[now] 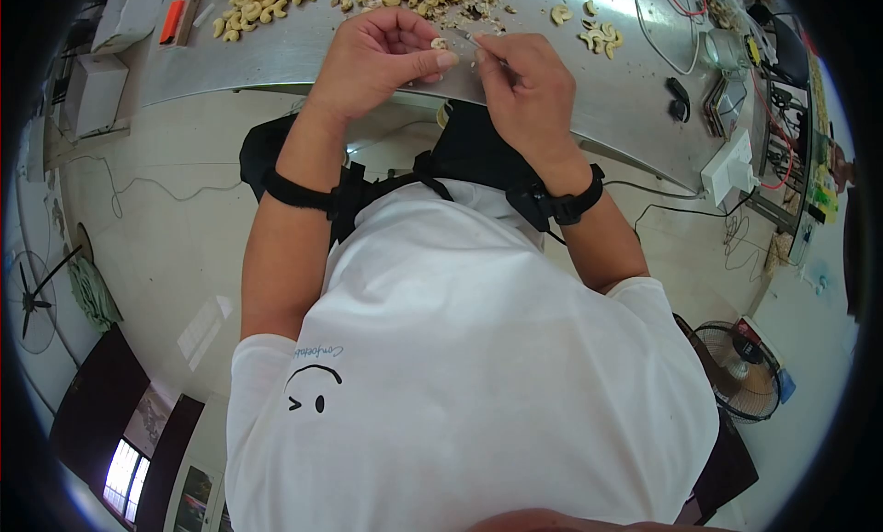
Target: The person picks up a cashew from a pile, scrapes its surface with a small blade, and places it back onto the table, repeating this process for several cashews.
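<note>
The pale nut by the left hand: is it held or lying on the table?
Held: the pale nut sits in the left hand, between thumb and fingers.

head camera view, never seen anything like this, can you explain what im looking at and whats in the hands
There's no robot here, just a person's two bare hands. One camera, worn on the head, looks forward and down, so the white T-shirt fills the lower picture and the metal table the top. Cashews lie there in groups, with brown scraps near the middle one. The left hand pinches a small pale piece, apparently a cashew; the right hand holds a slim metal tool, too small to identify.
</note>
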`<state>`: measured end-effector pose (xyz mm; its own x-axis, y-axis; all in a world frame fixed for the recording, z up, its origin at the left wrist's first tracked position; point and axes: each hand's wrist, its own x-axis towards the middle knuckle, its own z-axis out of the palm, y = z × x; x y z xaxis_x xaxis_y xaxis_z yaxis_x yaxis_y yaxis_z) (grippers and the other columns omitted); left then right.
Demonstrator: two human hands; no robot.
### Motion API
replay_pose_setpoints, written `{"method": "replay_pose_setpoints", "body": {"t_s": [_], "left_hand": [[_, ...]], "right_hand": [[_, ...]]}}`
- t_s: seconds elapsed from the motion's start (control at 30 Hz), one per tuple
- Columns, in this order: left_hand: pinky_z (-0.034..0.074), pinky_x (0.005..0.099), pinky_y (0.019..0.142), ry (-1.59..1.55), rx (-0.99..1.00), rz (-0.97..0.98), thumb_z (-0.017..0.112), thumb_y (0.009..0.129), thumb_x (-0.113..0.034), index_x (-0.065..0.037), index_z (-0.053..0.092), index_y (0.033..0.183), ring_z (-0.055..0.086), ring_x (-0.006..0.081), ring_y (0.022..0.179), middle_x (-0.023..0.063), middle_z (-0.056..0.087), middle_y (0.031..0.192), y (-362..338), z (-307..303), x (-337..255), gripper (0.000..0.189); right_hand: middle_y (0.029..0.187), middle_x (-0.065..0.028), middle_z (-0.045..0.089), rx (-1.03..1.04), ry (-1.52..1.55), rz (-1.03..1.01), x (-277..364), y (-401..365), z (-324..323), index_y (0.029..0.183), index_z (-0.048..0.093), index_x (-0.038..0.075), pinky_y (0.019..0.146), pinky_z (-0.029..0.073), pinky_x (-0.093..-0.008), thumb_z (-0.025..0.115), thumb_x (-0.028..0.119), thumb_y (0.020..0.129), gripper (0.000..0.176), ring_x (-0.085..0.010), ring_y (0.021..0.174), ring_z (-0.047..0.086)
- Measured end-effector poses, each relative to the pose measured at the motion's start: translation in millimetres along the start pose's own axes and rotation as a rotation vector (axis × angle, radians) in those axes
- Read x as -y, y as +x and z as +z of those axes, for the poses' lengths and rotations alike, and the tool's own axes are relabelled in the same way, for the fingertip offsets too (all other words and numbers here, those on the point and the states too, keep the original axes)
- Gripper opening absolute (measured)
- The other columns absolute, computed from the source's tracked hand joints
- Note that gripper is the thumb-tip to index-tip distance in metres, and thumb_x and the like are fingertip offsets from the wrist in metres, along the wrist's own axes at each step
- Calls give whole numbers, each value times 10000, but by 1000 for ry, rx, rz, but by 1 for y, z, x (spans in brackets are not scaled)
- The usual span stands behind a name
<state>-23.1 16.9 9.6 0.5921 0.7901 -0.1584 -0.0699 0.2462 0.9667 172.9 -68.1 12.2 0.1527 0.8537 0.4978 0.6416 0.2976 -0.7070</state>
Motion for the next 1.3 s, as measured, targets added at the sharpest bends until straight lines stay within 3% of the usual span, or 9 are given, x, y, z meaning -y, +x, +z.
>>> {"method": "replay_pose_setpoints", "body": {"t_s": [0.37,0.6,0.77,1.1,1.3], "left_hand": [[588,238,705,8,-64,47,786,854,-3,-17,649,1074,722,128,818,69,738,971,0,2,4,260],[603,249,690,0,-90,19,832,822,-51,1,656,1032,706,115,767,62,724,880,-2,8,-4,278],[590,243,702,17,-53,11,795,850,-11,-14,648,1052,711,124,778,63,731,901,0,3,1,250],[567,224,691,49,-88,123,803,837,-3,-16,665,1053,702,104,807,48,733,934,1,3,7,257],[566,224,676,53,-82,65,804,841,-13,-19,677,1056,703,103,790,44,737,918,0,3,3,250]], "right_hand": [[853,-88,685,137,72,88,5,1,-9,1007,771,74,623,530,-320,722,57,846,169,-230,706,663],[844,-92,683,128,42,68,6,2,-6,1003,768,74,647,532,-347,713,58,845,168,-257,726,667],[845,-82,682,27,-58,9,-1,0,-2,1005,766,84,642,534,-347,719,72,848,164,-246,725,667],[831,-68,668,95,0,66,2,-3,0,1002,762,93,615,528,-341,718,74,856,154,-236,700,658],[839,-75,673,92,-2,45,3,-1,0,1002,759,91,623,532,-346,710,72,866,147,-247,704,662]]}}
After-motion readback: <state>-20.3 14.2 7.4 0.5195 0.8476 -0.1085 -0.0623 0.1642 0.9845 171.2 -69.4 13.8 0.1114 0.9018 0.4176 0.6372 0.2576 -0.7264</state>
